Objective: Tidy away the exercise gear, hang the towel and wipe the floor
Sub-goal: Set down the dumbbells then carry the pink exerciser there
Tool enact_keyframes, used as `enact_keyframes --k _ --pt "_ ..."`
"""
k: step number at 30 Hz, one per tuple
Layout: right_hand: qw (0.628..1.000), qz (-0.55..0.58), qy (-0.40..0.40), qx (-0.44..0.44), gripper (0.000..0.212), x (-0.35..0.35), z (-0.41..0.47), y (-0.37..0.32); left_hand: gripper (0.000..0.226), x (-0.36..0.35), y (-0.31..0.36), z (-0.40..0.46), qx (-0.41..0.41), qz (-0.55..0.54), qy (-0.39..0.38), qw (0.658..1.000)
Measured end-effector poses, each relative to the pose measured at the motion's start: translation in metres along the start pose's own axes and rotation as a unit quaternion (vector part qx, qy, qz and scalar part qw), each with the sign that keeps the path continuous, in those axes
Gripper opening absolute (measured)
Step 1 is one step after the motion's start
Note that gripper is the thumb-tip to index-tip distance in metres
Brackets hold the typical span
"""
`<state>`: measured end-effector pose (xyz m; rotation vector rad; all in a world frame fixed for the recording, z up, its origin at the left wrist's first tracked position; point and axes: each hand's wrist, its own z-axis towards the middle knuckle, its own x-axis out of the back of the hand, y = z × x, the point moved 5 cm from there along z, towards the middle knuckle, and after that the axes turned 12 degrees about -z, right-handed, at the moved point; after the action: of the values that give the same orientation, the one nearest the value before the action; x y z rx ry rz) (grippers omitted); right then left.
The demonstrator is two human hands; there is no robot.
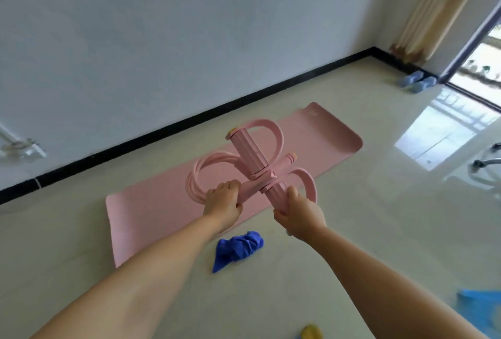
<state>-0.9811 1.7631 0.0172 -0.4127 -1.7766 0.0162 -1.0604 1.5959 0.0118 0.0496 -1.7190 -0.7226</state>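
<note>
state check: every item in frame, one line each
Pedal puller: lifted above the mat, cords looped, gripped by both hands.
Left hand: shut on the bar handle.
Right hand: shut on the ribbed pedal bar.
Mat: unrolled, flat on floor.
Blue towel: crumpled on floor, not hung.
Dumbbells: lying by the curtain.

Two bare hands, the left hand [225,197] and the right hand [299,215], close on one pink pedal puller [254,159] at the centre. One pink exercise mat [311,138] lies under it, and one blue cloth [238,249] sits at six o'clock. Two blue dumbbells [417,82] rest at two o'clock.
</note>
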Motion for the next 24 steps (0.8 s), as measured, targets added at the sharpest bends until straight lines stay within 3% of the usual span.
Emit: enact_keyframes --k 7,12,18,24 --pt "0.996 -0.024 0.037 -0.075 0.025 0.071 -0.007 0.184 0.03 -0.076 0.178 0.062 -0.053 -0.049 -0.036 0.997" --pt "0.987 -0.025 0.055 -0.148 0.029 0.105 -0.011 0.28 0.027 -0.107 0.278 0.104 -0.122 -0.04 -0.051 0.99" --pt "0.979 0.01 0.052 -0.195 0.03 0.129 0.019 0.354 0.028 -0.14 0.346 0.176 -0.171 -0.025 -0.07 0.982" --pt "0.976 0.008 0.049 -0.21 0.027 0.165 0.106 0.43 0.024 -0.173 0.398 0.286 -0.171 -0.062 -0.085 0.98"
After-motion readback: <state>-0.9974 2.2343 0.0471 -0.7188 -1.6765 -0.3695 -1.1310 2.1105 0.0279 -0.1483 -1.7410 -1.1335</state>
